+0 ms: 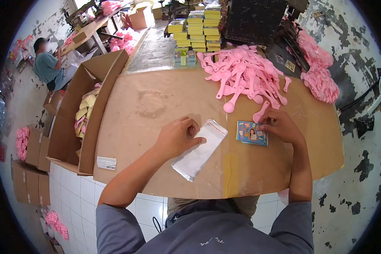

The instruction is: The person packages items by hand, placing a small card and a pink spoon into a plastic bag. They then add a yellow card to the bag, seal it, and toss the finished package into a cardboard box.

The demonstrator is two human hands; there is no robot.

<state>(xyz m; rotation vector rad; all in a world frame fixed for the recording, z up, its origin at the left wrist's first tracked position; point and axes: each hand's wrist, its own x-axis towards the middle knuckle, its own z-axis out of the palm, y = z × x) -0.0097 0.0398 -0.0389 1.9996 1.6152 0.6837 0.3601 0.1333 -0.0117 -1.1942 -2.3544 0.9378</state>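
Observation:
A stack of clear plastic bags (201, 152) lies slantwise on the cardboard-covered table. My left hand (181, 134) rests at its upper left edge, thumb on the bags and index finger curled, with a gap between them. To the right is a small pile of blue picture cards (252, 133). My right hand (280, 125) pinches the top card at its upper right corner. Just beyond those fingers lies a single pink scoop (261, 111), partly behind the hand. A large heap of pink scoops (241, 74) spreads farther back.
Stacks of yellow-edged cards (197, 31) stand behind the table. At the left, a long open carton (108, 101) holds yellow and pink packets. Bundles of pink scoops (319, 76) lie at right. A person (48, 65) sits at far left. A white label (106, 163) is near the table's left edge.

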